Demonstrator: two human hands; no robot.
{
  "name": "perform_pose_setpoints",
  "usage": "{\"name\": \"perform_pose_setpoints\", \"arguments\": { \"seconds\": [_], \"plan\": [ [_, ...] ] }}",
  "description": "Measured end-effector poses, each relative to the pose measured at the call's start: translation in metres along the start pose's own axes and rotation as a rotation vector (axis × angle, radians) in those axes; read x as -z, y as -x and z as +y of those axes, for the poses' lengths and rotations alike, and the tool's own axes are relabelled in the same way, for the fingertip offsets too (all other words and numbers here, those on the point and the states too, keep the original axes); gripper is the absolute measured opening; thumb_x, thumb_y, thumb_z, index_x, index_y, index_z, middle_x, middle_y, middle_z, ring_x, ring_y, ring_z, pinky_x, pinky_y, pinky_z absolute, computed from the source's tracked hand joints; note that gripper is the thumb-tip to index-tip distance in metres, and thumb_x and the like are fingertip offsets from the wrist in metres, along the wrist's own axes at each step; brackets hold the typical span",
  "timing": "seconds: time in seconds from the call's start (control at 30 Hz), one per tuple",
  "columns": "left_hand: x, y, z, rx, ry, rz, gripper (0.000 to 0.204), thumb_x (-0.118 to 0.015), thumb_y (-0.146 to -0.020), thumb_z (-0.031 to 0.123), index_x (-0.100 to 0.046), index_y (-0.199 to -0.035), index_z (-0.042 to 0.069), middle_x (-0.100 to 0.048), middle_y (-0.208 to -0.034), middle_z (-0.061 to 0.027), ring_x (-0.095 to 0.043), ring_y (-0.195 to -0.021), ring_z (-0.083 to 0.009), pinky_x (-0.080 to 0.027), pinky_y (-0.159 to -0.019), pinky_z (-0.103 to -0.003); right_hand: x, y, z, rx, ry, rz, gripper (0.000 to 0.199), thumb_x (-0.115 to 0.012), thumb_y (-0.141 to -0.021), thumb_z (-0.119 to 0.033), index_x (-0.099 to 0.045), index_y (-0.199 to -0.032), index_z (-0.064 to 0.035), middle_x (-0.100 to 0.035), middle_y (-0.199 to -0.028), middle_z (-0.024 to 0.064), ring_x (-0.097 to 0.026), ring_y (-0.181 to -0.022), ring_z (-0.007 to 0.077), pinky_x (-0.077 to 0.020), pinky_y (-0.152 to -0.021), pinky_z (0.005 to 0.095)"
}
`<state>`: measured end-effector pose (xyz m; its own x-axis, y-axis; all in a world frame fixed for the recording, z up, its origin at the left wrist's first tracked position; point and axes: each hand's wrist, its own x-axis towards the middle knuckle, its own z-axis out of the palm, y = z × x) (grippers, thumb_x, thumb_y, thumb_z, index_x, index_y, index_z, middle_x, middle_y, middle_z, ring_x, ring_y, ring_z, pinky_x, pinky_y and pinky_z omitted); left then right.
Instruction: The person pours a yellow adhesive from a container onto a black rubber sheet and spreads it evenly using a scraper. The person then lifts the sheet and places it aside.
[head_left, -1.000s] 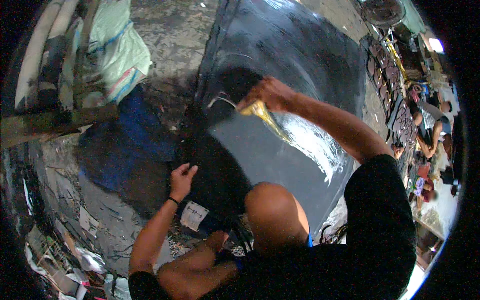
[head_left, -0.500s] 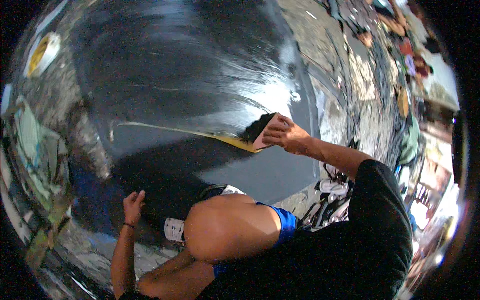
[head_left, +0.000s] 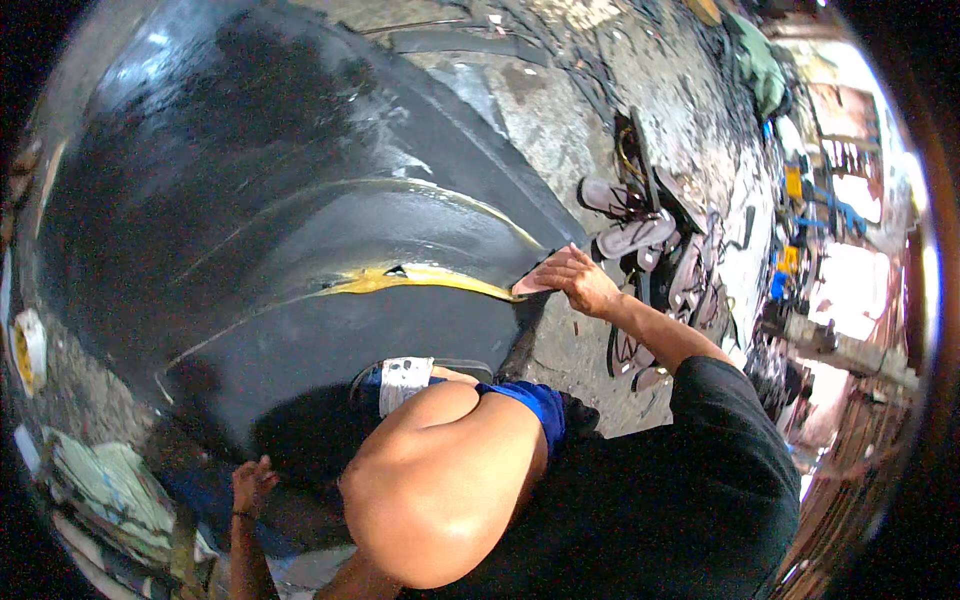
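A large black rubber sheet lies spread on the floor in front of me. A streak of wet yellow glue runs across it. My right hand is stretched out to the sheet's right edge and holds a small flat pinkish spreader at the end of the streak. My left hand rests flat at the sheet's near edge, fingers apart, holding nothing. My bent knee fills the lower middle. A blue and white tin stands just beyond the knee on the sheet.
Several sandals lie on the concrete right of the sheet. A round yellowish tin sits at the far left. Crumpled sacks lie at the lower left. Cluttered workshop goods fill the right side.
My right hand has dragged the spreader rightward across the sheet to its right edge, drawing out the glue streak. My head has turned, shifting the view. The left hand stays at the near edge.
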<state>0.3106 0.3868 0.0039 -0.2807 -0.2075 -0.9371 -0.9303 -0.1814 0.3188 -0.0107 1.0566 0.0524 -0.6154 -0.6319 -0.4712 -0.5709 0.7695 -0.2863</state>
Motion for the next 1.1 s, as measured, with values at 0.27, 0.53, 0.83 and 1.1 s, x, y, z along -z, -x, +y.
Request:
{"name": "perform_pose_setpoints", "arguments": {
  "seconds": [0.27,0.53,0.83,1.1],
  "plan": [
    [0.056,-0.043,-0.001,-0.150,-0.620,-0.489,0.031,-0.072,-0.089,0.029,-0.069,-0.079,0.000,-0.071,-0.080,-0.0085,-0.070,-0.075,-0.0164,-0.058,-0.065,-0.028,0.033,-0.007,-0.013,-0.559,-0.750,0.781,0.033,-0.057,-0.095,-0.001,-0.059,-0.128,-0.0017,-0.067,-0.109,0.0026,-0.059,-0.100,0.0100,-0.0461,-0.089,0.0254],
    [-0.041,-0.016,0.121,-0.885,-1.301,-0.167,0.036,-0.065,-0.092,0.023,-0.059,-0.065,-0.001,-0.065,-0.066,-0.0156,-0.063,-0.059,-0.0337,-0.049,-0.057,-0.043,-0.022,-0.016,-0.022,-1.128,-0.356,0.943,0.036,-0.069,-0.082,-0.030,-0.069,-0.097,0.0028,-0.070,-0.085,0.0231,-0.069,-0.079,0.0365,-0.0526,-0.074,0.0446],
    [-0.133,-0.067,0.139,-1.517,-1.038,0.219,0.025,-0.062,-0.090,0.018,-0.053,-0.070,0.008,-0.052,-0.070,-0.0094,-0.051,-0.066,-0.0300,-0.043,-0.060,-0.041,-0.017,-0.080,-0.057,-1.579,-0.525,0.920,0.042,-0.067,-0.081,-0.035,-0.069,-0.097,0.0032,-0.069,-0.094,0.0257,-0.067,-0.094,0.0411,-0.0513,-0.085,0.0465],
    [-0.123,-0.090,0.115,-1.558,-1.054,0.275,0.016,-0.065,-0.086,0.021,-0.055,-0.080,0.010,-0.054,-0.077,-0.0079,-0.053,-0.074,-0.0305,-0.044,-0.070,-0.043,-0.024,-0.069,-0.035,-1.536,-0.423,0.762,0.039,-0.065,-0.081,-0.034,-0.070,-0.099,0.0005,-0.069,-0.094,0.0250,-0.067,-0.094,0.0416,-0.0511,-0.087,0.0477]
  ]
}}
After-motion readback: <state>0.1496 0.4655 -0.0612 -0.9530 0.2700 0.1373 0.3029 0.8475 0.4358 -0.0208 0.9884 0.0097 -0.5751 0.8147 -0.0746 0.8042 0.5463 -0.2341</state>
